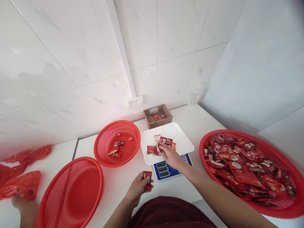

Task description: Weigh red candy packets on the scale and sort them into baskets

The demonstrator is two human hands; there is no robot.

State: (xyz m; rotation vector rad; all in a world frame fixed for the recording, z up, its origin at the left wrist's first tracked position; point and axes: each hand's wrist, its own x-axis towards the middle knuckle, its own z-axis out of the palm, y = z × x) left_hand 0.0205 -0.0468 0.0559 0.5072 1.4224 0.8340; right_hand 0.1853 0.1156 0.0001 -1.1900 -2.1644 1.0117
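Currently one small red packet (pixel 147 175) sits pinched in the left hand (pixel 137 190), held just in front of the scale (pixel 162 173); the right hand (pixel 171 156) reaches over the white tray (pixel 183 145) on that scale, its fingers bunched at several sweet packets (pixel 152 149), though whether it grips one I cannot tell; to the right, a big red basket (pixel 303 205) holds a heap of packets; behind the tray stands a cardboard box (pixel 160 123); leftward, a round basket (pixel 103 160) holds a few sweets (pixel 114 151).
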